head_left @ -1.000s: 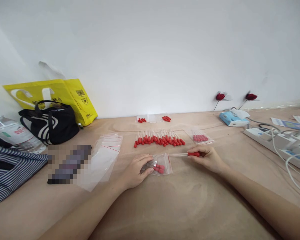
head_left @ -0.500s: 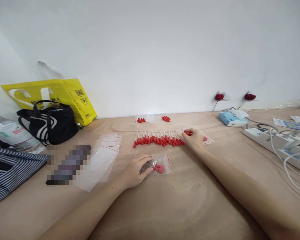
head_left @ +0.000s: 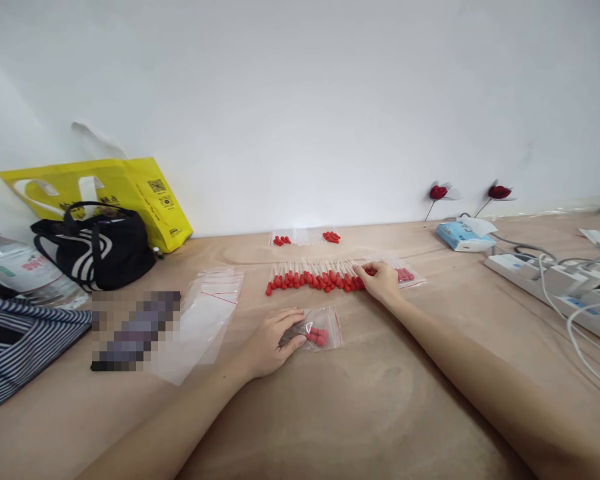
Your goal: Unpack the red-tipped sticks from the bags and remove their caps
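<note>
A clear zip bag [head_left: 333, 320] with a few red-bulbed droppers [head_left: 321, 335] inside lies on the worktop [head_left: 355, 407], close to the person. The left hand [head_left: 274, 341] grasps its left end, thumb on the near edge and fingers on the far one. Just beyond is a row of loose droppers [head_left: 307, 280], red bulbs towards the person. At the row's right end, the right hand [head_left: 380, 279] has its fingers curled over a red bulb; whether they grip it cannot be told. Just beside that hand lies a filled bag [head_left: 408, 275]; farther back, near the wall [head_left: 300, 120], are two red clusters [head_left: 282, 241] in clear plastic. Flat clear bags [head_left: 205, 327] are left of the left hand, next to a pixelated object [head_left: 135, 333]. Farther left sit a black bag [head_left: 115, 247] and a yellow bag [head_left: 167, 207]; well to the right, a tissue pack [head_left: 460, 237] and a power strip [head_left: 530, 277].
</note>
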The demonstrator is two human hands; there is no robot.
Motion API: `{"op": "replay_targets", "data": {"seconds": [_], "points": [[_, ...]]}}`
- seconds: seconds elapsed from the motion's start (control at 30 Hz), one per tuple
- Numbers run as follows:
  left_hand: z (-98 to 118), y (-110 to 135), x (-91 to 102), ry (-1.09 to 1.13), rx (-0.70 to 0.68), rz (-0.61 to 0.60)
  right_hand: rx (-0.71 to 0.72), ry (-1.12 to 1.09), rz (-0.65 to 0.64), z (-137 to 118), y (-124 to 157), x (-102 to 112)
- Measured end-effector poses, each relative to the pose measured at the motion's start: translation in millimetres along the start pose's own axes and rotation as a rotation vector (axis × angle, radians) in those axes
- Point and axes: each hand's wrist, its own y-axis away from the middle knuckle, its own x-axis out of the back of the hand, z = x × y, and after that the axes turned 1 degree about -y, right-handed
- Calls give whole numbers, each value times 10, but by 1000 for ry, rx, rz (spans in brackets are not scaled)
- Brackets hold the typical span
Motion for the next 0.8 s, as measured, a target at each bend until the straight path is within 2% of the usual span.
{"op": "replay_targets", "data": {"seconds": [0.33, 0.6, 0.8], "points": [[-1, 14, 7, 4, -3, 3, -7, 39, -38, 104, -7, 63], [20, 11, 18, 22, 1, 6, 24, 25, -101, 61, 27, 26], [17, 3, 14, 11, 1, -4, 25, 42, -68, 101, 11, 48]]}}
